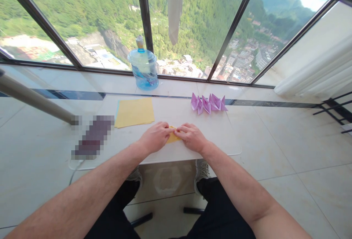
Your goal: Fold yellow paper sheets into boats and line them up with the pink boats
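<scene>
Between my hands, low over the white table, is a small folded piece of yellow paper. My left hand pinches its left side with the fingers closed. From the other side, my right hand grips its upper right part, thumb and fingers pressed together. The fingertips of both hands nearly meet at the paper's top edge and hide some of its folds. Left of my hands lies a stack of flat yellow paper sheets. Several folded purple paper pieces stand in a row at the table's back right.
The low white table has a raised rim. A blurred-out dark object with a cable lies at its left end. Behind stands a blue water jug by the window. A beige pole slants in from the left.
</scene>
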Tool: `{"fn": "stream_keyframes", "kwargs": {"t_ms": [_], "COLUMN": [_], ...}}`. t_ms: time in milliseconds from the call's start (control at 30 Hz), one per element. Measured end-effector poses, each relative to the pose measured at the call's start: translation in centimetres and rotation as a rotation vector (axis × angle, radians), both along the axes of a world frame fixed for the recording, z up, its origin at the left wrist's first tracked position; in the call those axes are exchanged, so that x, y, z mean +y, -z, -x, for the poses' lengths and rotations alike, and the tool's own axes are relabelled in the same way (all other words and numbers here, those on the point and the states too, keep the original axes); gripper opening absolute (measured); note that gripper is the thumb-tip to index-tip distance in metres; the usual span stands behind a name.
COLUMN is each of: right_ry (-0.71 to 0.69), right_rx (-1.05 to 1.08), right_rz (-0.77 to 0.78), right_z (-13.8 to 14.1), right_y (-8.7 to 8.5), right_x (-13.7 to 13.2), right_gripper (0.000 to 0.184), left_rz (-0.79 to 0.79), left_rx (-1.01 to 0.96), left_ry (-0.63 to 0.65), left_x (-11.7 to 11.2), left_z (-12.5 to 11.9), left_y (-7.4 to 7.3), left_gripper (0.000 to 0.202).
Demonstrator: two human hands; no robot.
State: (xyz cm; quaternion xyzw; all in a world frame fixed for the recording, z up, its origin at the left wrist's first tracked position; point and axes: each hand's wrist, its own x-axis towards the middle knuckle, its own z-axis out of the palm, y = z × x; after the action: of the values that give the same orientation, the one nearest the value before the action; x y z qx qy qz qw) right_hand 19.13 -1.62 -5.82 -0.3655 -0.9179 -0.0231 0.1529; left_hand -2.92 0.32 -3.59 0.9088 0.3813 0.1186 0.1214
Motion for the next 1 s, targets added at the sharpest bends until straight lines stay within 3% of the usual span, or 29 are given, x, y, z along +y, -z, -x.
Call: {"fn": "stream_keyframes", "kwargs": {"t_ms": [367, 700, 1000], "right_ry": [-0.028, -0.087, 0.063], "right_rx": [0.044, 0.131, -0.009], "right_rz": [0.100, 0.113, 0.189], "right_z": [-0.3, -1.2, -2.3], "right_y": [-0.8, -1.6, -2.9], "right_x": [-0.3, -0.4, -1.7], "right_gripper": [0.034, 0.027, 0.024], "left_rz": [-0.019, -0.011, -0.024], "left_rx": [0.088, 0.150, 0.144], "left_ry": [0.018, 0.016, 0.027], "left_x": [-0.1, -0.2, -0.2], "left_z": [-0.3, -0.2, -0.2], "left_y": [-0.6, -0.9, -0.8], "left_gripper": [0.026, 0.028, 0.030]}}
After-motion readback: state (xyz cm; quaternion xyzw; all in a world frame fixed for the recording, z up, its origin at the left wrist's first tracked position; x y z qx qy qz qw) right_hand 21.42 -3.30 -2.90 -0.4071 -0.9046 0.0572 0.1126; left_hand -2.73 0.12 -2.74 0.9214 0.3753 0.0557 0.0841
